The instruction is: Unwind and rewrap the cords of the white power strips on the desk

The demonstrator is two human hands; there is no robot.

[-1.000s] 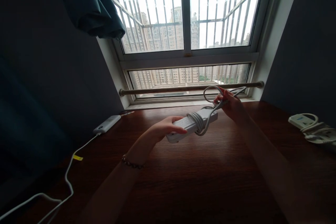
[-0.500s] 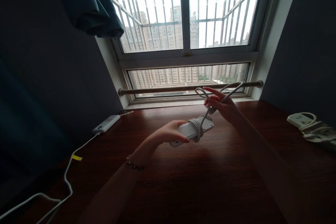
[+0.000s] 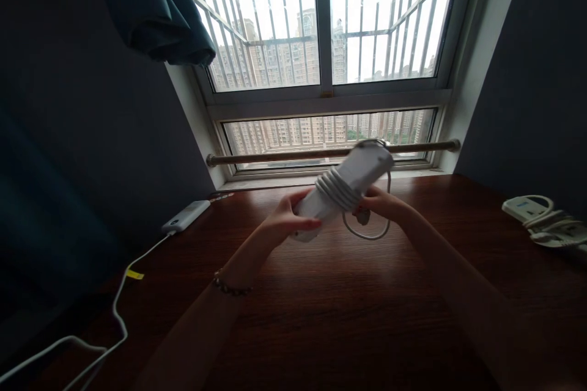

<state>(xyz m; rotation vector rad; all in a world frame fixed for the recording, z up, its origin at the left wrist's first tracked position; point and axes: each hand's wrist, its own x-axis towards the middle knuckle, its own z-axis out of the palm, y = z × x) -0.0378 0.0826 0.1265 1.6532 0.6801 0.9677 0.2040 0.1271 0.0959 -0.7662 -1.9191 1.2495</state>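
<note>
So nearest the camera it's just bare dark wood, the worktop [image 3: 348,330] has loads of open room in front of both forearms, nothing lying there. Off the near left edge a white cable [image 3: 117,311] with a yellow tag trails up to a small white charger [image 3: 186,216] sitting close to the left wall. Far right edge there's a second power strip [image 3: 541,215] with its cord bundled on it, well apart from the hands.

Middle of the worktop, lifted clear of the wood: the left hand [image 3: 287,220] is closed around the lower end of the white power strip [image 3: 346,186], thumb across the front. The right hand [image 3: 380,203] is pinched on the cord [image 3: 367,233] right beside the strip's middle, where the wraps are, and a loop of cord hangs under it. What looks like the plug sits by those fingers, too small to be sure.

Behind that, the worktop's back edge meets the window sill, with a metal rod [image 3: 275,156] across the window [image 3: 321,43] and a dark curtain [image 3: 151,6] bunched top left.

Compared with half a second back: the strip was lying flatter and lower, now its far end is tipped up toward the rod. The right hand was up high pulling cord, now it's down against the strip.
</note>
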